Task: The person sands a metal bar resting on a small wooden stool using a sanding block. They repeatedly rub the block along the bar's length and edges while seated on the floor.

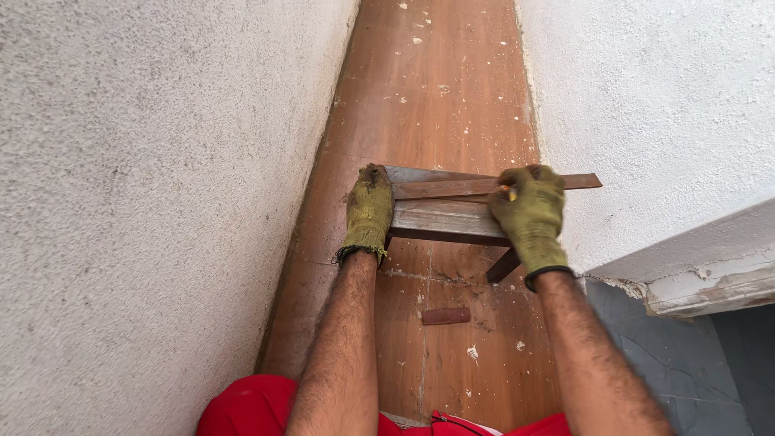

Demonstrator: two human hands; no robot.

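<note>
Head view: a small wooden stool (444, 220) stands on the brown wood-pattern floor (428, 97), in a narrow passage between two rough white plastered walls. The stool serves as the landmark. The left hand (369, 211), in a worn olive knitted glove, lies flat over the left end of the stool seat, fingers closed down over its far edge and pressing on it. The right hand (530, 214), in a matching glove, is curled shut over the right end of the seat. It clamps a thin flat wooden strip (452, 188) against the seat top. The strip lies along the seat and projects past the right end of the stool toward the right wall (646, 105). A small yellow object shows at the right fingertips; its kind cannot be determined. One stool leg (504, 265) angles down below the right hand. A short reddish-brown block (446, 316) lies on the floor just nearer the person than the stool. White flecks dot the floor beyond the stool. Red clothing (250, 408) shows at the lower edge, well nearer than the stool. No packages, labels or signs can be made out.
</note>
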